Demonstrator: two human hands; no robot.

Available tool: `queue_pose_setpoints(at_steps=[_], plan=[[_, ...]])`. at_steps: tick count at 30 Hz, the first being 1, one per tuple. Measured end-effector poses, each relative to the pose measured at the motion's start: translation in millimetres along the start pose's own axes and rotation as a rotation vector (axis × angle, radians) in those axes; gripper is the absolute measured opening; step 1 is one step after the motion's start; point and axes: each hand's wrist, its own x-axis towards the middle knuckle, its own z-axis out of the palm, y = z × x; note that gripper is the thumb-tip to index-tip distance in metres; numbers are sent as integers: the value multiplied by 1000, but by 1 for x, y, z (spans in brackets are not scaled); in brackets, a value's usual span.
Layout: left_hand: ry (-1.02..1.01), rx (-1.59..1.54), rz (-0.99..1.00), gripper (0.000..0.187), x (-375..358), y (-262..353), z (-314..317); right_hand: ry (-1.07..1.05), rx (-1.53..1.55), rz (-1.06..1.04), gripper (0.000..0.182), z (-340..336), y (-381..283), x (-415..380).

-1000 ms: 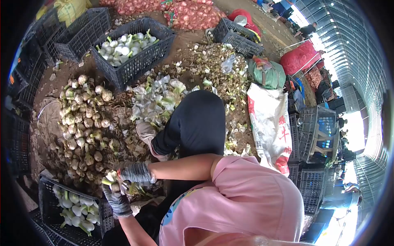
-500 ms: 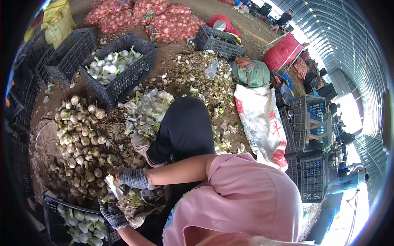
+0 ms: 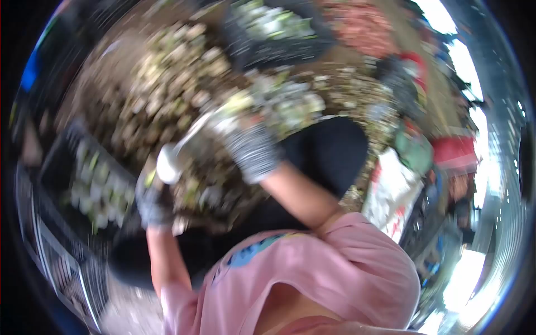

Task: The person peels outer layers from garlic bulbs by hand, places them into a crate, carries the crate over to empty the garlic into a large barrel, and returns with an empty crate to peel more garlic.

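Littered floor (image 3: pixel 346 86); left hand (image 3: pixel 152 192) curled round white bulb (image 3: pixel 168 166); right hand (image 3: pixel 237 125) blurred, grip unclear.

The one view came from a head-worn camera, looking forward and steeply down from just above the pink shirt (image 3: pixel 335 268), which spread large across the bottom at closest range. The left hand (image 3: pixel 154 204) and right hand (image 3: pixel 243 134) lay somewhat farther off, left of centre, while a dark crate (image 3: pixel 279 54) at the top edge stood well beyond. The very wide lens gave a rounded picture with dark corners, bending the hall's roof (image 3: pixel 505 111) down the right side, and blur smeared much of it.
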Motion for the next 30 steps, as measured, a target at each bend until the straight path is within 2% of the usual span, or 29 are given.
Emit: queue_pose_setpoints(at_steps=[1,2,4,6,8,10,11,12,13,15,16,17,19,21,22,24,25,26,27,29,30], plan=[[28,-81,54,52,5,-2,-1,-4,203,47,29,-18,-10,-1],[33,-163,16,54,3,-8,-12,-26,495,166,31,-35,-21,-5],[33,-479,140,55,5,-12,-11,37,1039,430,35,-59,-39,-11],[46,-589,66,56,5,-7,-19,257,1037,380,34,-68,-46,-4],[122,-660,10,57,3,-17,-27,296,1153,326,31,-77,-37,3],[164,-665,-19,57,4,-20,-29,-58,1173,197,30,-68,-35,5],[147,-652,-36,57,4,-19,-26,-340,894,72,32,-71,-45,10],[129,-640,-56,56,3,-17,-23,-405,1067,193,39,-56,-57,1],[111,-632,-77,56,3,-17,-20,-374,1282,242,47,-38,-59,-3],[79,-465,-79,49,0,-21,-17,-382,1321,433,53,-19,-62,-8],[60,-337,-74,47,-2,-24,-16,-395,1377,394,49,-16,-64,-6],[50,-284,-77,42,-3,-27,-16,-221,1119,188,43,-5,-64,-4],[44,-252,-96,28,-6,-37,-17,-291,1316,437,32,-6,-67,-6],[114,-208,-79,20,-6,-49,-24,-405,1318,494,27,-4,-64,-12],[125,-142,17,19,-4,-51,-28,-462,1320,522,24,-3,-63,-15],[139,-7,205,15,6,-50,-35,-472,1296,161,18,-19,-76,-14],[191,59,260,13,10,-44,-44,-476,1275,-14,15,-25,-82,-15],[342,3,233,14,15,-35,-57,-527,1388,11,15,-19,-86,-24],[482,75,332,15,17,-19,-63,-569,1499,28,16,-12,-87,-29],[802,254,486,19,22,12,-75,-551,1253,11,16,-13,-76,-26],[928,596,622,23,23,26,-79,-523,1153,5,16,-7,-67,-26]])
